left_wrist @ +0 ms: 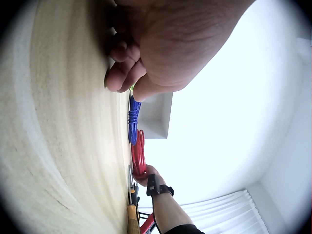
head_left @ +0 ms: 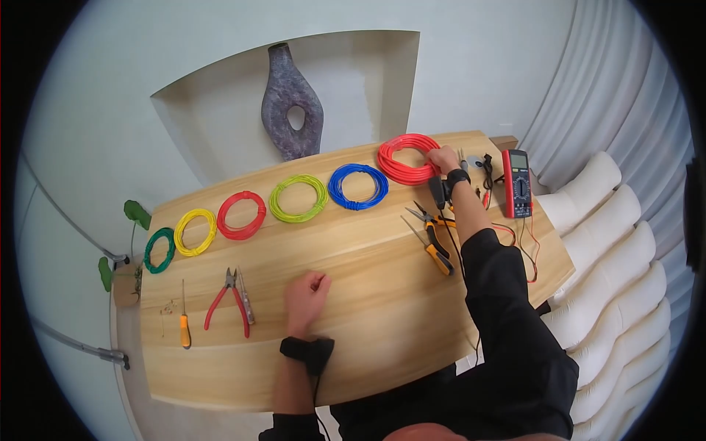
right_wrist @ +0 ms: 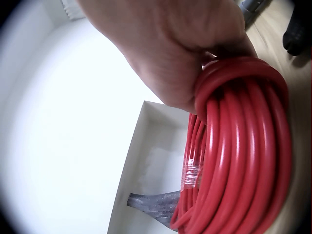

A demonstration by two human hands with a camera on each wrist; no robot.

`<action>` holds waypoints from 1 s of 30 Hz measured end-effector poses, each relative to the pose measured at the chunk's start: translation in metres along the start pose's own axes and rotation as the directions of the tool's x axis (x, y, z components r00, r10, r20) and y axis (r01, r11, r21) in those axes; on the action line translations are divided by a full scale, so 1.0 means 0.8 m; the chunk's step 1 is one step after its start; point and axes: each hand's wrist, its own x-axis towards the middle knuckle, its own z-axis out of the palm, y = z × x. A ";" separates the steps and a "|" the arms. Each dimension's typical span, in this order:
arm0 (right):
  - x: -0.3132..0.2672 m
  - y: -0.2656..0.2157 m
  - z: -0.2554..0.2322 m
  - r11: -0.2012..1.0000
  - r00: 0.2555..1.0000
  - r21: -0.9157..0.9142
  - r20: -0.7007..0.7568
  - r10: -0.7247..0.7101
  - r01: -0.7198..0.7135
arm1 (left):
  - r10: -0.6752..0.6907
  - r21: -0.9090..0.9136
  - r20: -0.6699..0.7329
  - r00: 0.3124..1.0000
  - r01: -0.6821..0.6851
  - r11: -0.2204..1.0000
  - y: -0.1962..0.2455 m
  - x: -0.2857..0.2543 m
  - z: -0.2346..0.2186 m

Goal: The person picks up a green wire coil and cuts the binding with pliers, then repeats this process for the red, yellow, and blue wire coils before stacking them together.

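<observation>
At the far right part of the table, my right hand (head_left: 444,159) grips the edge of a thick red cable coil (head_left: 388,167). In the right wrist view the fingers curl round the cable loops (right_wrist: 243,151), beside a strip of clear tape on the bundle. My left hand (head_left: 307,298) rests low over the front middle of the table, its fingers loosely curled around nothing. Left of the thick coil, a blue wire coil (head_left: 358,187) lies closest, followed by a yellow-green coil (head_left: 298,198) and a thinner red coil (head_left: 241,215).
Yellow (head_left: 195,232) and green (head_left: 159,251) coils lie at far left. Red-handled cutters (head_left: 229,298) and an orange screwdriver (head_left: 184,327) are left of my left hand. Orange-black pliers (head_left: 432,226), another screwdriver (head_left: 439,259) and a red multimeter (head_left: 518,184) with leads lie near my right arm.
</observation>
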 end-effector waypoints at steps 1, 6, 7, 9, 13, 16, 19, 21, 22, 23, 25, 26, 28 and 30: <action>0.019 0.013 0.011 1.000 1.000 -0.001 -0.001 0.003 -0.003 | -0.026 0.005 0.002 1.000 0.026 1.000 0.001 -0.002 0.001; -0.019 -0.054 -0.041 0.976 0.998 0.208 -0.010 -0.062 0.062 | -0.020 -0.050 0.006 1.000 0.020 0.999 -0.003 0.001 0.003; -0.030 -0.069 -0.049 0.975 0.998 0.209 -0.015 -0.068 0.070 | -0.024 -0.058 0.015 1.000 0.024 0.998 0.000 0.001 0.001; -0.052 -0.099 -0.070 0.962 0.926 -0.063 -0.262 -0.272 0.264 | -0.009 -0.058 0.015 1.000 0.010 0.998 0.007 0.000 -0.002; -0.125 -0.145 -0.129 0.861 0.833 -0.014 -0.246 -0.496 0.508 | 0.001 -0.136 0.050 0.999 0.006 0.991 -0.004 0.004 0.000; -0.201 -0.163 -0.159 0.781 0.770 0.052 -0.219 -0.600 0.623 | 0.049 -0.278 0.093 0.995 -0.021 0.960 -0.010 0.009 0.002; -0.268 -0.154 -0.154 0.638 0.609 -0.037 -0.262 -0.749 0.769 | 0.058 -0.379 0.153 0.987 0.004 0.925 0.013 0.005 -0.006; -0.316 -0.142 -0.138 0.615 0.595 -0.008 -0.241 -0.767 0.788 | 0.083 -0.450 0.142 0.986 -0.011 0.893 0.031 -0.001 -0.008; -0.341 -0.137 -0.130 0.624 0.614 0.022 -0.204 -0.762 0.781 | 0.120 -0.516 0.132 0.984 -0.036 0.856 0.040 -0.004 -0.010; -0.357 -0.125 -0.114 0.589 0.582 0.026 -0.194 -0.790 0.808 | 0.107 -0.515 0.128 0.986 -0.026 0.857 0.049 -0.008 -0.013; -0.396 -0.106 -0.091 0.611 0.609 0.002 -0.084 -0.789 0.792 | 0.214 -0.588 0.143 0.966 -0.091 0.804 0.066 -0.015 -0.020; -0.415 -0.100 -0.083 0.608 0.607 0.010 -0.069 -0.791 0.794 | 0.199 -0.588 0.136 0.971 -0.082 0.804 0.076 -0.020 -0.023; -0.448 -0.095 -0.070 0.617 0.617 0.024 -0.011 -0.787 0.787 | 0.279 -0.628 0.157 0.947 -0.123 0.768 0.092 -0.029 -0.026; -0.475 -0.102 -0.072 0.631 0.630 0.009 0.046 -0.775 0.776 | 0.299 -0.684 0.149 0.942 -0.120 0.720 0.102 -0.037 -0.023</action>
